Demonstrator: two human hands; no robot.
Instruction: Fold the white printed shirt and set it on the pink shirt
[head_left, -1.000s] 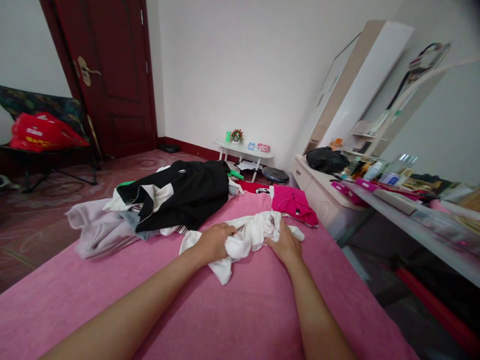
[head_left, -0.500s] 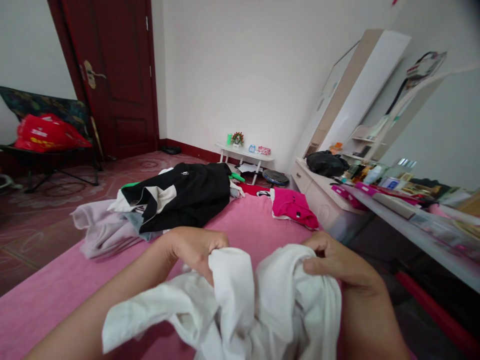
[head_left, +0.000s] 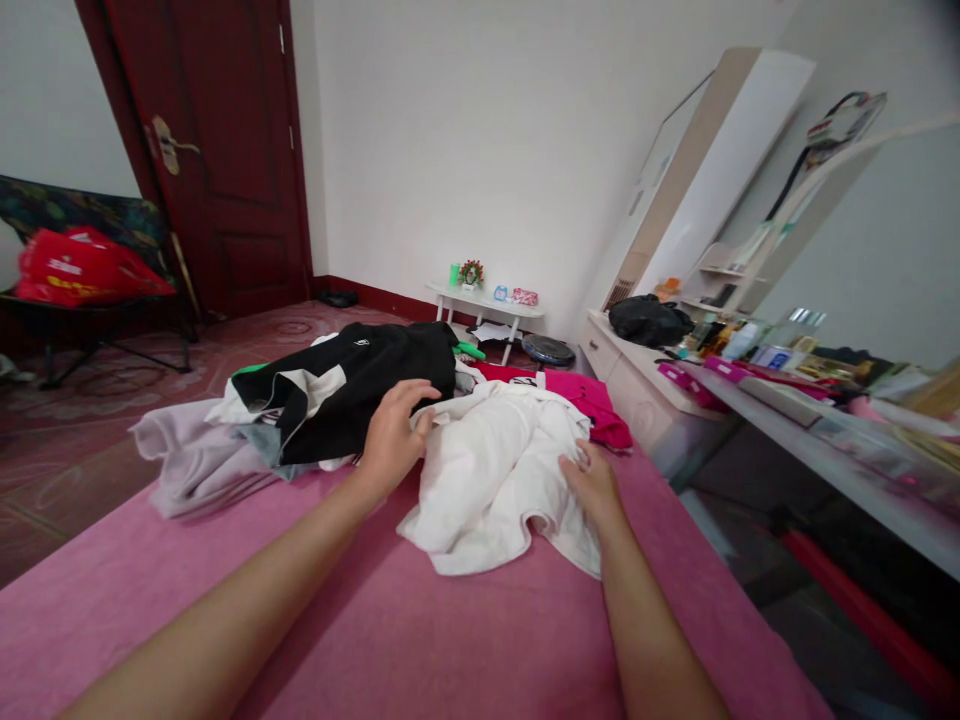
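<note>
A white shirt-like garment (head_left: pixel 499 470) lies loosely spread and rumpled on the pink bed cover (head_left: pixel 442 640). My left hand (head_left: pixel 397 430) is at its upper left edge, thumb and fingers apart, beside the black garment (head_left: pixel 375 375). Against the white cloth's right side rests my right hand (head_left: pixel 592 485), fingers apart and not closed round it. A folded bright pink garment (head_left: pixel 606 408) sits just behind the white one and is partly covered by it.
To the left, the black garment lies in a heap with a pale lilac cloth (head_left: pixel 195 470). A dressing table (head_left: pixel 641 375) with bottles and a black bag (head_left: pixel 649 320) stands on the right. A low white table (head_left: pixel 487 300) is by the far wall.
The white garment has gone from bunched in both hands close to me to lying spread farther forward on the bed. Both hands have reached forward and loosened from it.
</note>
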